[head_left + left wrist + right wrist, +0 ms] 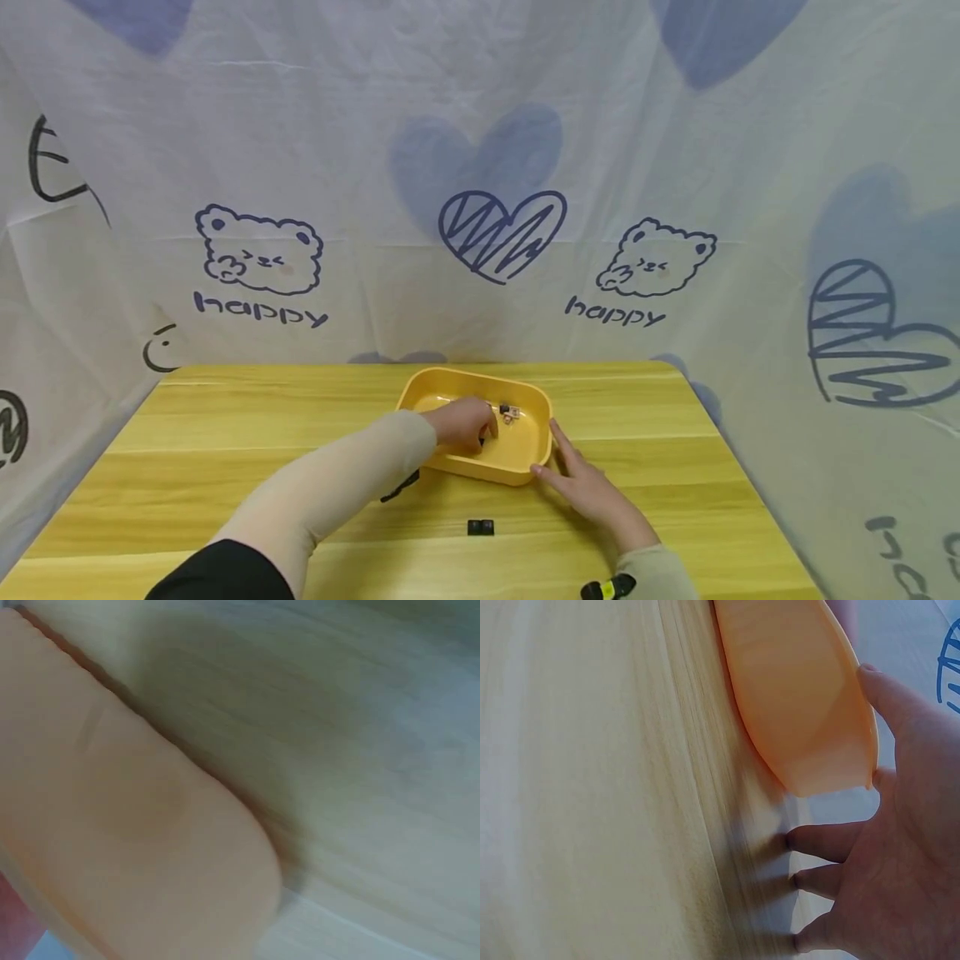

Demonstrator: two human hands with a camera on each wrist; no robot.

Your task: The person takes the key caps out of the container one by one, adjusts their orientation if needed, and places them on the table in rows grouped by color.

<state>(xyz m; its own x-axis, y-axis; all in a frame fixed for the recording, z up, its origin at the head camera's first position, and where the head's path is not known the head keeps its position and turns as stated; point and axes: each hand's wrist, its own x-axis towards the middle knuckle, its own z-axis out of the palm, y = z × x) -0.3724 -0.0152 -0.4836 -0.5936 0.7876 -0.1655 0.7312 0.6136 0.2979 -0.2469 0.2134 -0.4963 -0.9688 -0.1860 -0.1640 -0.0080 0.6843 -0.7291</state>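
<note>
Two hands are at one yellow tray [468, 471], which lies on the wooden table [637, 408]. The left hand [463, 425] is inside the tray, coming over its near left part, with its fingers bent downward. A small dark thing [482, 442] shows at these fingertips, but I cannot tell whether the hand pinches it or only touches it. The left wrist view is blurred and does not show the fingers.

The right hand [588, 487] is at the right end of the tray, spread rather wide. Its thumb and first finger touch the rim, and the three other fingers reach down outside the tray, toward the table; I cannot tell if they touch it.

Inside the tray, to the right of the left hand, lie some small dark and pale pieces [508, 412]; their kind is too small to tell. On the near side of the tray, well apart from it, a black piece in two parts [481, 527] lies on the table. Behind the tray hangs a pale cloth [360, 183], printed with hearts, bears and the word "happy".
</note>
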